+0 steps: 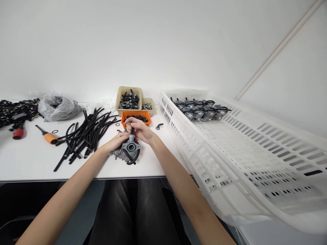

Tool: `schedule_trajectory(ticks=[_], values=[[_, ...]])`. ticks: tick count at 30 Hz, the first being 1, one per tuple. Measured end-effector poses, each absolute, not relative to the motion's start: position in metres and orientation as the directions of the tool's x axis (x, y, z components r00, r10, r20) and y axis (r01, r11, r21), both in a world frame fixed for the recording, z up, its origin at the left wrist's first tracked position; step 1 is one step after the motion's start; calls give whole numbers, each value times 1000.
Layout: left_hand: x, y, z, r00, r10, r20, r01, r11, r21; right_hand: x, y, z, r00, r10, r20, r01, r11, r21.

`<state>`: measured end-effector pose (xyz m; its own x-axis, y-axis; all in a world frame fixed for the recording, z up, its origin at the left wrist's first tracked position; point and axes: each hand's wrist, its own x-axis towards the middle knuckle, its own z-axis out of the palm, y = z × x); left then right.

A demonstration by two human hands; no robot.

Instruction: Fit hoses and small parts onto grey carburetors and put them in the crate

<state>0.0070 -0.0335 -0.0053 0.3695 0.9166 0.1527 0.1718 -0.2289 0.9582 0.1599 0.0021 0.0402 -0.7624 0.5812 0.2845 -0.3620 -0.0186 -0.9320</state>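
Note:
A metal carburetor point(131, 147) with a black hose looped around its lower right side rests on the white table near the front edge. My left hand point(118, 141) is closed on its left side, steadying the body. My right hand point(140, 130) has its fingers around the black cap point(132, 130) at the top of the carburetor; the fingertips are partly hidden behind it. Just behind the hands sits an orange basket point(123, 119) of small black parts.
Black hoses point(87, 134), an orange-handled tool point(50, 138) and a red-handled tool point(18, 133) lie left. Beige bins point(118, 98) stand behind. A small elbow part point(159, 126) lies right, beside a large white crate point(204, 146) holding several carburetors point(200, 109).

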Motion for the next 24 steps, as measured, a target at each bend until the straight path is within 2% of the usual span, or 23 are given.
schedule_trajectory(ticks=[11, 24], values=[[9, -37, 0, 366, 922, 128, 179, -205, 962, 158, 1, 45, -733, 647, 212, -303, -31, -953], [10, -38, 2, 373, 920, 119, 174, -196, 965, 158, 3, 41, -740, 637, 216, -307, -35, -951]])
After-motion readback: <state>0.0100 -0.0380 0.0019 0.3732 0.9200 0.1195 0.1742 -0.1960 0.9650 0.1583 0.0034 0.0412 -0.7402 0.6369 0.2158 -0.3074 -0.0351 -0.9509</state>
